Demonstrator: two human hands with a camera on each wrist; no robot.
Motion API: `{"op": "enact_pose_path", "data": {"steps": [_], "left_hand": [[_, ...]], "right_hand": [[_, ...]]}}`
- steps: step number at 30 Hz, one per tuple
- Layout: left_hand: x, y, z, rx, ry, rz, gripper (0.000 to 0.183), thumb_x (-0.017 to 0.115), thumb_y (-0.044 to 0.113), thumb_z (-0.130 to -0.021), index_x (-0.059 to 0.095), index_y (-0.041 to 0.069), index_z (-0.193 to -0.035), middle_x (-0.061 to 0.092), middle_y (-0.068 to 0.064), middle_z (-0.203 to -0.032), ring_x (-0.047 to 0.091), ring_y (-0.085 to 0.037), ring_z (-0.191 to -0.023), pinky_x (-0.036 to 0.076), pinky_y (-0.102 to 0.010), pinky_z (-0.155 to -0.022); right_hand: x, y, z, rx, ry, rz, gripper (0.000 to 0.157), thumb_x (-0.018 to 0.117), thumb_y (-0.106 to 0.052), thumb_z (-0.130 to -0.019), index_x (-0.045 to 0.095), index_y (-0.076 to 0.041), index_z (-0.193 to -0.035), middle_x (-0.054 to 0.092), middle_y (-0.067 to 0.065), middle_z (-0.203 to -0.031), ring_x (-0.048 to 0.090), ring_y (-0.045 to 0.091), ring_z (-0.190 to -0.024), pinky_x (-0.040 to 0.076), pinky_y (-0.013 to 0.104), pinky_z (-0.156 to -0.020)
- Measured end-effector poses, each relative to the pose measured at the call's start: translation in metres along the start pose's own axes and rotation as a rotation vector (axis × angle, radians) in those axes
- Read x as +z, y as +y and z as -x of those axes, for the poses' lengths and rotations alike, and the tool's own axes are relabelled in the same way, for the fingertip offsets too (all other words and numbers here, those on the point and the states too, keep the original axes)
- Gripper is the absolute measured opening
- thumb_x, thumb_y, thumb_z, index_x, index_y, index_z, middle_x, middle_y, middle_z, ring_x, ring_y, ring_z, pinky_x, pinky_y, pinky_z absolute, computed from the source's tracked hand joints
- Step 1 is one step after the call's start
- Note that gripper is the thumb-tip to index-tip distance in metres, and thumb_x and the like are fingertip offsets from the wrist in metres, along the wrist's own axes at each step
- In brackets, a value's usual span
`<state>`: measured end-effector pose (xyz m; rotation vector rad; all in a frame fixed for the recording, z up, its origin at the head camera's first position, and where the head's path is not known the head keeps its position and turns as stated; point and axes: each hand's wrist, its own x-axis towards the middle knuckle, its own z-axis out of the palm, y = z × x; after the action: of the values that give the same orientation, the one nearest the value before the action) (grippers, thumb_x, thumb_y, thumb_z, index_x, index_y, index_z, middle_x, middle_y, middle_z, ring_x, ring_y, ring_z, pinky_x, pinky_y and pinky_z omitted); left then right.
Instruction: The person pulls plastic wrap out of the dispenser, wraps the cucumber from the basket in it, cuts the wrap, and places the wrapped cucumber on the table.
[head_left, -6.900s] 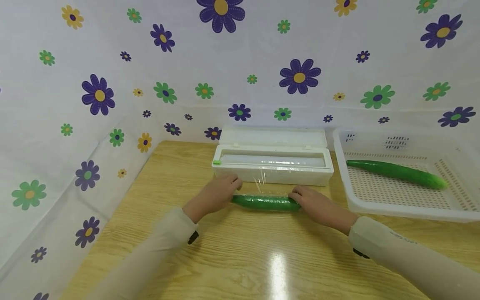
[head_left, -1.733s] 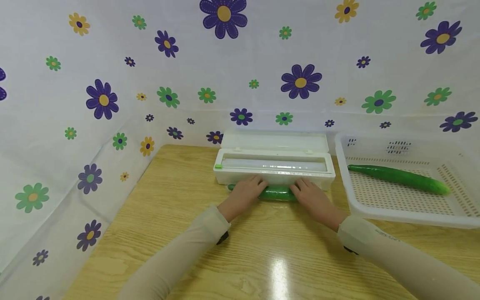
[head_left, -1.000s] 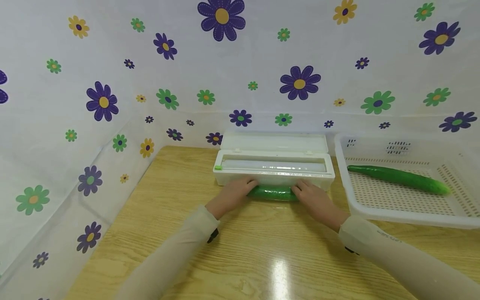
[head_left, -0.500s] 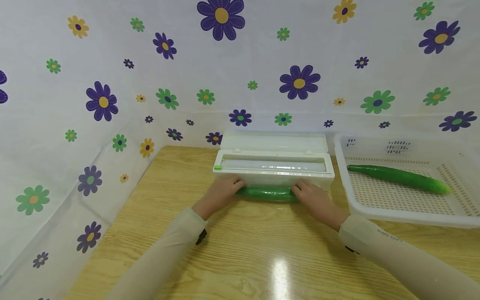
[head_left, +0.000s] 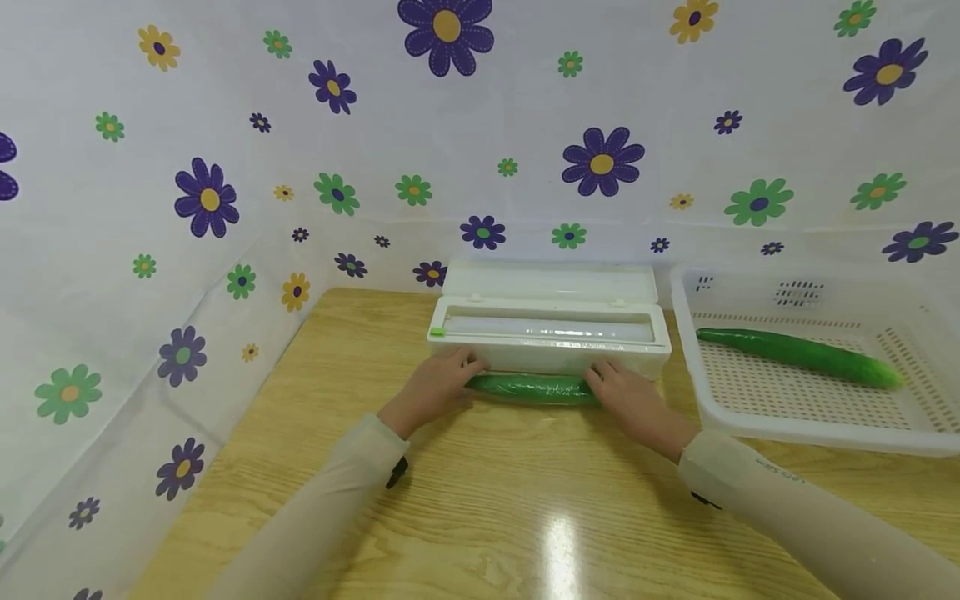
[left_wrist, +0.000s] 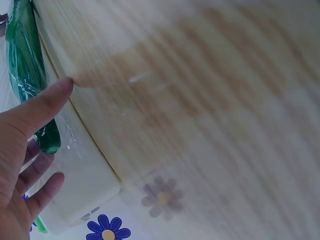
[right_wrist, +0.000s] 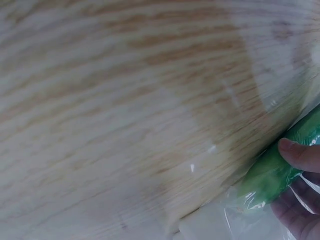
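Observation:
A cucumber (head_left: 531, 388) in clear, shiny plastic wrap lies crosswise on the wooden table, just before the white wrap dispenser (head_left: 551, 358). At its left end is my left hand (head_left: 435, 387). In the left wrist view the thumb (left_wrist: 55, 97) stretches across the cucumber (left_wrist: 25, 55), with the fingers spread apart on the other side of its tip. My right hand (head_left: 633, 404) grips the other end, its thumb (right_wrist: 297, 154) on the wrapped cucumber (right_wrist: 270, 177) and its fingers curled under it. Loose film shows around both ends in the wrist views.
The dispenser's lid (head_left: 551, 283) stands raised at the back, and a roll of film (head_left: 551, 327) lies inside. To the right, a white plastic basket (head_left: 693, 392) holds another cucumber (head_left: 802, 357). A flowered cloth (head_left: 525, 100) hangs behind and along the left.
The cucumber has moved back against the dispenser since the earliest frame. My left hand has slid left along it to its end, uncovering more of it. The right hand has stayed put lately.

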<state>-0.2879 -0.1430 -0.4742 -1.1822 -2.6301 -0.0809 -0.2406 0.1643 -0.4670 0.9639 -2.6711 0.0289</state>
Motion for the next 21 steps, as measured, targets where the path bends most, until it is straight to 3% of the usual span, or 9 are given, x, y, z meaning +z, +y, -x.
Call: {"op": "enact_pose_path", "data": {"steps": [15,21], "left_hand": [[0.0031,-0.0001,0.0017,-0.008,-0.02,0.008,0.058,0.082,0.018,-0.071,0.058,0.013,-0.124,0.058,-0.005,-0.115,0.057,-0.021,-0.108,0.051,-0.037,-0.091],[0.0004,0.0013,0.0,0.008,0.013,0.011,0.052,0.081,0.016,-0.072,0.06,0.01,-0.119,0.061,-0.006,-0.114,0.058,-0.022,-0.109,0.05,-0.036,-0.094]], "right_hand": [[-0.0016,-0.0011,-0.0025,0.002,-0.025,-0.016,0.033,0.067,0.012,-0.077,0.056,0.001,-0.106,0.059,0.014,-0.106,0.056,0.028,-0.099,0.055,0.035,-0.073],[-0.001,-0.0002,-0.0024,-0.003,-0.03,-0.028,0.036,0.066,0.012,-0.077,0.057,0.001,-0.11,0.059,0.015,-0.108,0.056,0.029,-0.103,0.055,0.035,-0.075]]}}
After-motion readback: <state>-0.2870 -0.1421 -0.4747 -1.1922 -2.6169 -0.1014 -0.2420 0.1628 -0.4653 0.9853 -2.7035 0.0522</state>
